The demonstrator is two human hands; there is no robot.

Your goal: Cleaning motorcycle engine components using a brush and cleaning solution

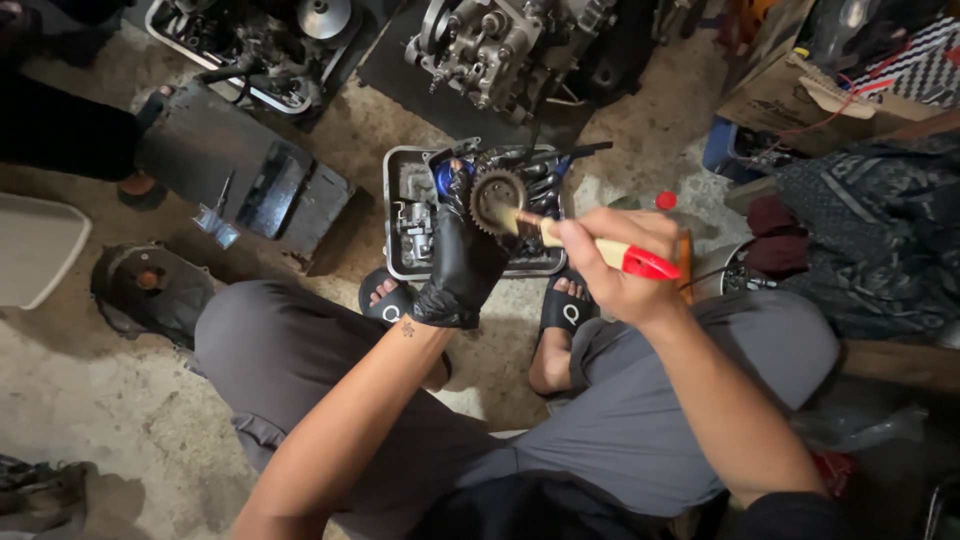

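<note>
My left hand (462,262), in a black glove, holds a round toothed gear (497,200) up over a metal tray (394,225). My right hand (622,262), bare, grips a paintbrush (600,251) with a pale wooden handle and a red end; its bristles touch the gear's face. The tray sits on the floor between my sandalled feet and holds several oily engine parts, partly hidden behind my hands.
An engine block (505,45) rests on a dark mat beyond the tray, with another engine (270,40) at upper left. A dark cover (150,285) lies at left, a cardboard box (800,95) and dark cloth (870,230) at right. A red-capped bottle (668,205) stands behind my right hand.
</note>
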